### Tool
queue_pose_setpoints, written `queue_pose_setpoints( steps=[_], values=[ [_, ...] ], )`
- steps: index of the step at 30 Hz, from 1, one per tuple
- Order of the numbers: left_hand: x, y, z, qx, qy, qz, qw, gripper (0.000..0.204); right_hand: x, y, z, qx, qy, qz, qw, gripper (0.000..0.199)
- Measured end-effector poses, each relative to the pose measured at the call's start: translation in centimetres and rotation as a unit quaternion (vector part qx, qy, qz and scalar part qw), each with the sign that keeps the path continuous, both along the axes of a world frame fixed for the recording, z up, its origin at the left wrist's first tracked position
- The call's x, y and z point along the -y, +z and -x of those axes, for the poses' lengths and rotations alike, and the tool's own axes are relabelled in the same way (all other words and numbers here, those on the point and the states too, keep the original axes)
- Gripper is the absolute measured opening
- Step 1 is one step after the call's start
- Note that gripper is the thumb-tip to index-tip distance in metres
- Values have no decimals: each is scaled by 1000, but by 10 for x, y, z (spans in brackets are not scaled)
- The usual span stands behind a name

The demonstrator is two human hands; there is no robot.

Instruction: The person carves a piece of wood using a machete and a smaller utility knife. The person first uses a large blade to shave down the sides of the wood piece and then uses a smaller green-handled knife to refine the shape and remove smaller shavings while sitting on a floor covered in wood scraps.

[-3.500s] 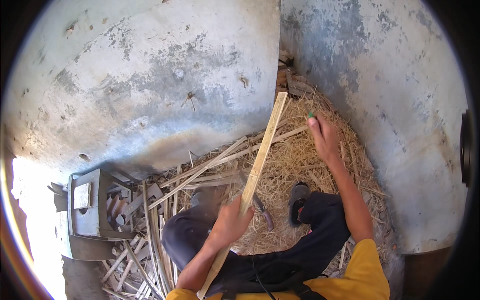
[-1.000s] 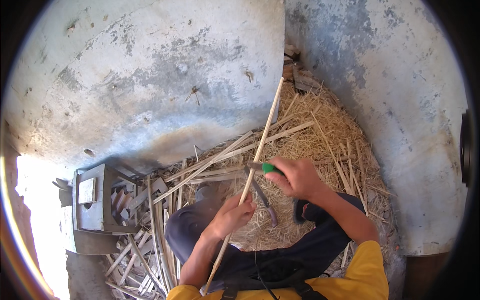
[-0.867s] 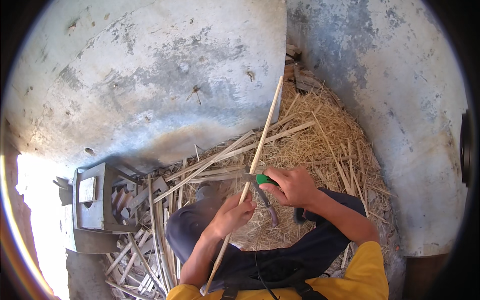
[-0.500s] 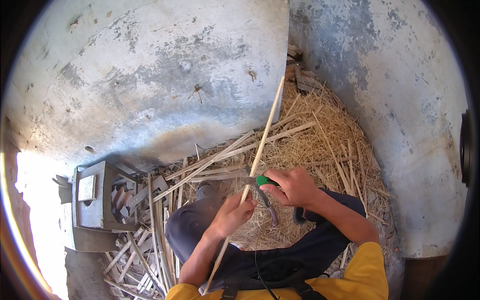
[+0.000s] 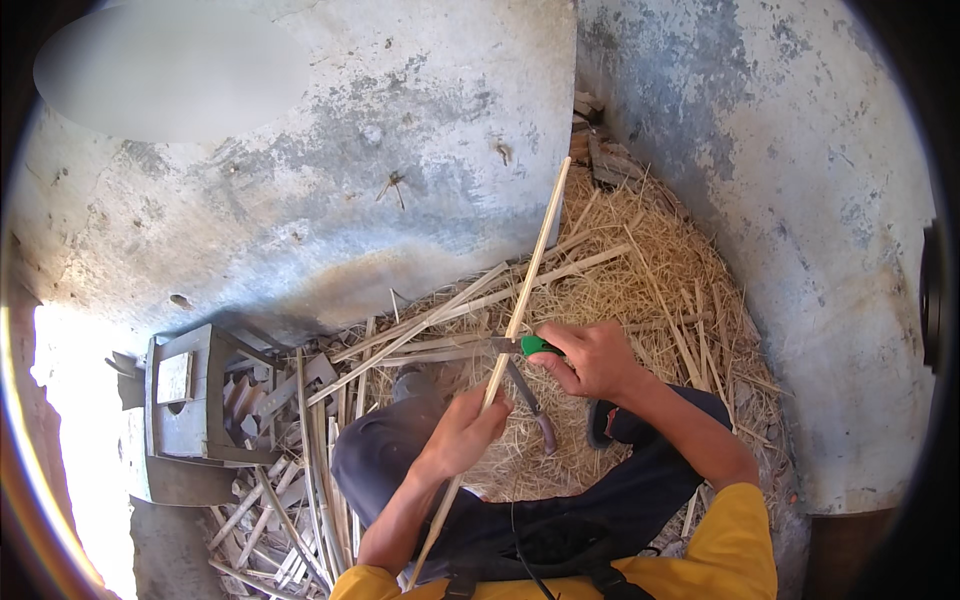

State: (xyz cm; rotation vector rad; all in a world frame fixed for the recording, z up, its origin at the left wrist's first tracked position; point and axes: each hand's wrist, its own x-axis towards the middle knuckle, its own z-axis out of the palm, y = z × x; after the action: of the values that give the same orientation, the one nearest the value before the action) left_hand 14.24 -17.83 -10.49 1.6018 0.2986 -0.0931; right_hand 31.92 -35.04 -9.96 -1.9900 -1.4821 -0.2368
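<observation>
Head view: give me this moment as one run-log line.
left hand: grips pale strip | right hand: holds green-handled blade, crossing strip | nearby: dark curved tool, loose straw

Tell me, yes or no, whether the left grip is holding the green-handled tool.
No, the right grip holds the green-handled tool, while the left grip is closed around the pale strip.

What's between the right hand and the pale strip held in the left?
Head view: the knife's green handle, jutting from the right hand, then its blade, which reaches the pale strip.
</observation>
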Motion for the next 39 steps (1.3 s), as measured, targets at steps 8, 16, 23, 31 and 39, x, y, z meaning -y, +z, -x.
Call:
queue_pose_setpoints(
  steps=[8, 16, 23, 31, 39],
  values=[
    [2, 5, -1, 7, 2, -18, 1000, 17, 0, 2, -5, 13, -4, -2, 1000, 27],
    [-3, 4, 4, 21, -4, -23, 999, 19, -5, 7, -2, 34, -4, -17, 999, 30],
    [-3, 6, 3, -10, -26, -66, 997, 21, -4, -13, -21, -13, -111, -91, 989, 40],
    [9, -1, 12, 18, -94, -108, 989, 26, 64, -12, -149, -126, -336, -94, 929, 51],
    [6, 9, 2, 10, 42, -182, 982, 26, 18, 5, -53, -114, -65, -27, 991, 35]
  ],
)
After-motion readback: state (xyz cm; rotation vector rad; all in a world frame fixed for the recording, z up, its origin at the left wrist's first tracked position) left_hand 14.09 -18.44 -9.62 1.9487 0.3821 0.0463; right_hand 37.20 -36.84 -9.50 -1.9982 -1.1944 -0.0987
